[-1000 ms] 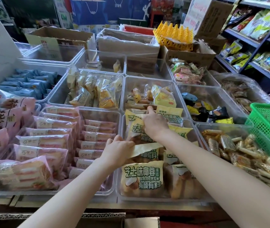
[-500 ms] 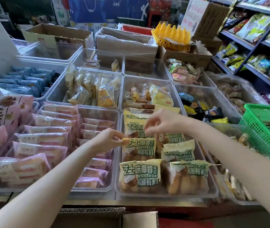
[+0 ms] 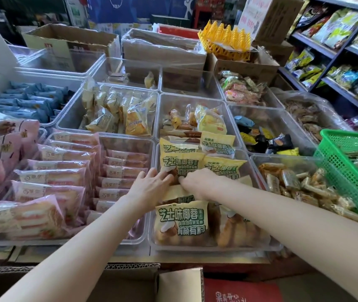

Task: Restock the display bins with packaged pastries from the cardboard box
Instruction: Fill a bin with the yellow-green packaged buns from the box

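Pastries in yellow-and-green printed film packs (image 3: 181,164) are stacked in two rows inside a clear display bin (image 3: 258,247) at the front edge of the counter, and the middle of the left row is being straightened by two bare hands. The left hand (image 3: 149,187) is laid over a half-hidden pack (image 3: 179,196), its fingers lightly curled onto the film; whether the film is actually pinched cannot be told. The right hand (image 3: 197,182) is bent over the same spot with fingertips tucked under the pack above, and its grip is likewise hidden.

The packs are judged light, soft and puffed with air, the film slick and crinkly, the buns inside easily squashed; they are best taken by the sealed end or by both side edges, not pressed flat in the middle.

The nearest pack (image 3: 181,223) is propped upright against the bin's front wall. A bin of pink-wrapped cakes (image 3: 69,177) is seen just to the left, a bin of small wrapped bars (image 3: 293,184) to the right, and a green basket (image 3: 348,171) at the counter's right edge. Flaps of a cardboard box (image 3: 130,277) are visible below the front edge, its contents hidden.
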`<action>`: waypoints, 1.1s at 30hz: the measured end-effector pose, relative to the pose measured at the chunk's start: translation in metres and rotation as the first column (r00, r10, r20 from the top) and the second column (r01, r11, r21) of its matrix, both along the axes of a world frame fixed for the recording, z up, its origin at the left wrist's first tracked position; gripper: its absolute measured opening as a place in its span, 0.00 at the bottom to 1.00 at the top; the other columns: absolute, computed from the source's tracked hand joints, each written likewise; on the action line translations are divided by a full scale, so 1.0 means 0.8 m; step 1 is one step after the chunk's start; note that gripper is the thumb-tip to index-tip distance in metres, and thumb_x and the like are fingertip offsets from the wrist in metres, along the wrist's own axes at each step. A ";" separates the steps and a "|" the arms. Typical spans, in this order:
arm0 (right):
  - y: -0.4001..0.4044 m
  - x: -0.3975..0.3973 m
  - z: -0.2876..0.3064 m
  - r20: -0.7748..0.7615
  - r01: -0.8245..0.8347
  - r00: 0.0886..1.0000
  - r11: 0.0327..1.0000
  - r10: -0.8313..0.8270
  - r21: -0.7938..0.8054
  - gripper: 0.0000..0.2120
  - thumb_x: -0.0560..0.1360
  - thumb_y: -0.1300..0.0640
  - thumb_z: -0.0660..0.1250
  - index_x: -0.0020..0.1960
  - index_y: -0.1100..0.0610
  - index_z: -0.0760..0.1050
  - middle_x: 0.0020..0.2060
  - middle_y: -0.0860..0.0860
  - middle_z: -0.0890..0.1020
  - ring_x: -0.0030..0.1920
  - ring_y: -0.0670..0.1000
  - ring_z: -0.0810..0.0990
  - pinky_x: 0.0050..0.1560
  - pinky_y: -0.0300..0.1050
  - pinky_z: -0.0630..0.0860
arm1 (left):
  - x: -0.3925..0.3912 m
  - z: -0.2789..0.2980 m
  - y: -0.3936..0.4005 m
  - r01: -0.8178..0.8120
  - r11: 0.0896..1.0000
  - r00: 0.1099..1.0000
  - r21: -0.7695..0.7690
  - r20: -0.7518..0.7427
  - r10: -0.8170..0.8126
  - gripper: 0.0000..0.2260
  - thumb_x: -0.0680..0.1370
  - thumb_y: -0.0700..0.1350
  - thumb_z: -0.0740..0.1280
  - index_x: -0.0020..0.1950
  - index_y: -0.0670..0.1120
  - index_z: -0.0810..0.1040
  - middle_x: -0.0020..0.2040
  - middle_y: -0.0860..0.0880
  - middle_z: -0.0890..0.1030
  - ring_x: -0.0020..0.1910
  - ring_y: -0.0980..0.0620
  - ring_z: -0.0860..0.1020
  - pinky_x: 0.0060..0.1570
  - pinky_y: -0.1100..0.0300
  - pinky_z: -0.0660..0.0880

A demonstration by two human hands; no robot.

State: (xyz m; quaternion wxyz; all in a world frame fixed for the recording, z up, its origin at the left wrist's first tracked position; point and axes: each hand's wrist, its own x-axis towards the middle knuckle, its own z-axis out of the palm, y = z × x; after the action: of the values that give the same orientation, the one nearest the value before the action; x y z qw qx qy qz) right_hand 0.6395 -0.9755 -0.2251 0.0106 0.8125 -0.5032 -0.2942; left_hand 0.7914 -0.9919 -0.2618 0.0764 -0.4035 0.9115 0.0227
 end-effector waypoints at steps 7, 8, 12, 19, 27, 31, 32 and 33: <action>-0.010 -0.019 0.042 0.242 0.244 0.925 0.947 -0.292 0.210 0.28 0.68 0.49 0.74 0.61 0.57 0.67 0.51 0.51 0.76 0.48 0.53 0.77 0.41 0.45 0.75 | 0.028 0.018 -0.015 -0.085 0.933 0.963 0.349 -0.211 0.167 0.31 0.70 0.50 0.73 0.68 0.49 0.64 0.64 0.50 0.71 0.60 0.51 0.70 0.59 0.57 0.72; -0.009 -0.022 0.059 0.358 0.289 0.859 0.924 -0.367 0.252 0.26 0.68 0.48 0.74 0.60 0.56 0.68 0.47 0.49 0.76 0.46 0.51 0.77 0.42 0.43 0.75 | 0.039 0.026 -0.017 -0.099 0.907 0.927 0.410 -0.292 0.233 0.24 0.69 0.48 0.74 0.62 0.49 0.70 0.57 0.51 0.75 0.54 0.53 0.74 0.53 0.63 0.74; 0.019 -0.024 0.126 0.706 0.294 0.631 0.941 -0.321 0.166 0.09 0.73 0.50 0.69 0.45 0.56 0.76 0.35 0.45 0.78 0.38 0.46 0.79 0.39 0.39 0.76 | 0.060 0.060 -0.006 -0.057 0.825 0.853 0.562 -0.401 0.332 0.03 0.74 0.41 0.69 0.43 0.49 0.78 0.40 0.56 0.78 0.36 0.63 0.77 0.35 0.72 0.72; 0.094 0.018 0.079 0.238 0.082 0.965 0.988 -0.113 0.134 0.13 0.75 0.52 0.67 0.55 0.59 0.74 0.48 0.53 0.77 0.44 0.50 0.73 0.42 0.43 0.74 | 0.034 0.043 0.048 -0.118 0.612 0.949 0.782 -0.094 0.302 0.29 0.72 0.48 0.72 0.70 0.55 0.65 0.46 0.54 0.79 0.36 0.55 0.77 0.37 0.62 0.78; 0.094 0.012 0.042 0.260 0.200 0.948 0.979 -0.183 -0.039 0.42 0.70 0.57 0.73 0.74 0.57 0.49 0.68 0.61 0.60 0.65 0.60 0.65 0.59 0.54 0.71 | 0.017 0.028 0.035 -0.081 0.903 0.931 0.421 -0.292 0.219 0.15 0.79 0.52 0.60 0.49 0.42 0.80 0.33 0.54 0.72 0.35 0.53 0.71 0.35 0.66 0.68; 0.094 0.011 0.033 0.243 0.260 0.937 0.965 -0.253 0.000 0.30 0.72 0.54 0.71 0.66 0.63 0.61 0.61 0.60 0.73 0.63 0.59 0.67 0.57 0.53 0.71 | 0.011 0.031 0.024 0.013 0.945 0.947 0.328 -0.306 0.094 0.14 0.79 0.50 0.62 0.51 0.42 0.81 0.39 0.50 0.75 0.42 0.52 0.71 0.45 0.60 0.71; 0.093 0.013 0.032 0.265 0.298 0.917 0.954 -0.299 0.046 0.29 0.71 0.55 0.72 0.65 0.63 0.62 0.60 0.60 0.74 0.63 0.59 0.68 0.56 0.53 0.72 | 0.010 0.028 0.024 0.023 0.950 0.954 0.312 -0.290 0.072 0.13 0.79 0.51 0.61 0.52 0.44 0.81 0.42 0.49 0.77 0.45 0.51 0.71 0.49 0.58 0.73; 0.092 0.015 0.030 0.279 0.327 0.899 0.941 -0.338 0.087 0.31 0.70 0.56 0.73 0.65 0.63 0.61 0.60 0.61 0.73 0.63 0.60 0.69 0.57 0.54 0.72 | 0.010 0.027 0.025 0.027 0.956 0.962 0.291 -0.268 0.055 0.13 0.79 0.52 0.61 0.54 0.47 0.81 0.47 0.49 0.78 0.49 0.51 0.71 0.53 0.56 0.72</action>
State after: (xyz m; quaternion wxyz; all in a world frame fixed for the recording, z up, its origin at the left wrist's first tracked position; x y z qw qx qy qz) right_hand 0.6515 -0.9019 -0.2014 -0.1289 0.7489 -0.6249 -0.1789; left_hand 0.7993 -0.9719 -0.2400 0.0083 -0.3874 0.8969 0.2130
